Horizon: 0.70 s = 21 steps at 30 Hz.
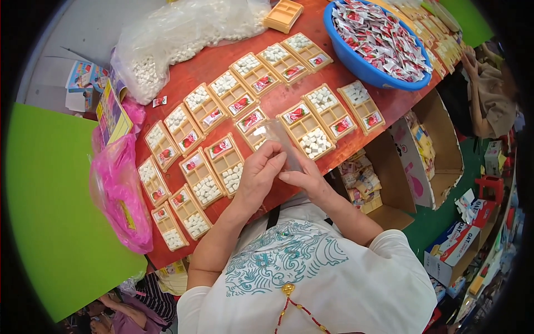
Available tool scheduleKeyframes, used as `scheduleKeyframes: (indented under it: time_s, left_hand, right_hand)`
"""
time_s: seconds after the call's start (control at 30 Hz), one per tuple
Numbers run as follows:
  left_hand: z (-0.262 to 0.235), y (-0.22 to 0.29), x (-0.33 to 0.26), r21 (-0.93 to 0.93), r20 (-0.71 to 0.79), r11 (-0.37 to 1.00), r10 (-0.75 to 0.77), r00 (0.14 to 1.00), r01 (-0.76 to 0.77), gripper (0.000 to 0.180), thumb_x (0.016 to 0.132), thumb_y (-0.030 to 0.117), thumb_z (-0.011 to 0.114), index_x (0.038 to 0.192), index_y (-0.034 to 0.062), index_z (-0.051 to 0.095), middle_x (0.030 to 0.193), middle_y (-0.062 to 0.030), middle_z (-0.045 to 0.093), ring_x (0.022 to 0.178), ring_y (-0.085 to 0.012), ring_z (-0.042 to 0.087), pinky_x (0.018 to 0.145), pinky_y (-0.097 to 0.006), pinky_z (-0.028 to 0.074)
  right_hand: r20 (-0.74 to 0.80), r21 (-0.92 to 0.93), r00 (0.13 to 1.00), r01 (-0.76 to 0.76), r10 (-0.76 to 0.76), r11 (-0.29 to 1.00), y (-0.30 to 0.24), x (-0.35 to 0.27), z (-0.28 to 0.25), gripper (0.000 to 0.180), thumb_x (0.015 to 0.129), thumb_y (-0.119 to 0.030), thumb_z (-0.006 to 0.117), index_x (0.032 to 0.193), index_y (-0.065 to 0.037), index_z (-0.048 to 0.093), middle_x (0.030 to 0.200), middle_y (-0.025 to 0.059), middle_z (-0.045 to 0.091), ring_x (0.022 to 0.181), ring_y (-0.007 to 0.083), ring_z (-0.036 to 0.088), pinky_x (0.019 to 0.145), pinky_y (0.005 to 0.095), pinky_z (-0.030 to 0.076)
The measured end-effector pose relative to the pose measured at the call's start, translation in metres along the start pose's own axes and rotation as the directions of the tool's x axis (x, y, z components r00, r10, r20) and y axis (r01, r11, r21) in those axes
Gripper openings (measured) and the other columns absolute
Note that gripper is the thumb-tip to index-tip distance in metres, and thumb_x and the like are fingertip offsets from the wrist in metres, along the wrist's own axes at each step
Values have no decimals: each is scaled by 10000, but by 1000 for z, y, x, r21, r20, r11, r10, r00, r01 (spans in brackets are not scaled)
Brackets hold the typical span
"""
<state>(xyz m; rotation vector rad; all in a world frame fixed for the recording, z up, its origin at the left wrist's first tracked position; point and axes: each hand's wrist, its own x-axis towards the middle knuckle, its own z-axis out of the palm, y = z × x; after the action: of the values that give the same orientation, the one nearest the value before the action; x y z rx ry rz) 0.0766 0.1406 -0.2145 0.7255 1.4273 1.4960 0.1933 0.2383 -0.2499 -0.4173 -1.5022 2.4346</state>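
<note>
1. Confirm grip. I read the left hand as pinching the near end of the clear plastic sleeve between thumb and fingers; the right hand grips its near right corner. Some fingertips are hidden.
2. Locate the sleeve. It is in front of the torso, over part of a compartment tray. I cannot tell whether it touches that tray.
3. Hazard: tearing. Cause: the hands pulling apart unevenly on film that looks thin.
4. Hazard: slipping. Cause: a narrow pinch on smooth plastic; the sleeve could drop onto the trays.
5. Hazard: spillage. Cause: a knuckle or the sleeve's far end catching the neighbouring tray, whose white cubes sit loose and uncovered.
6. Hazard: loss over the edge. Cause: working close to the rim of the red table; a knocked sachet could fall towards the carton.
</note>
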Motion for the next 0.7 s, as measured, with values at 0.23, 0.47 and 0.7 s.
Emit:
scheduleKeyframes:
  time_s: [0.23,0.47,0.7]
  left_hand:
    - [-2,-3,-1,-112,35,993,-37,999,41,166,951,166,486,994,22,558,849,-10,588,772,-62,538,706,-206,431]
    - [-1,-8,2,-194,47,978,-70,996,77,177,964,174,482,1028,25,554,891,-4,593,790,-60,548,721,-208,445]
    - [-2,-12,7,-185,62,977,-95,994,105,176,969,175,473,1033,29,550,883,-13,595,780,-63,556,687,-206,461]
  right_hand:
    - [-5,107,982,-189,191,976,-4,-4,2,429,785,-243,607,1150,-38,509,803,-42,466,687,27,411,567,188,308]
    - [-17,146,983,-176,180,974,2,-2,1,342,787,-273,604,1056,-79,520,725,-57,427,586,21,356,491,193,236]
    - [-12,184,975,-215,221,959,6,-1,-3,360,788,-307,601,1058,-85,516,753,-42,452,622,29,391,513,192,265]
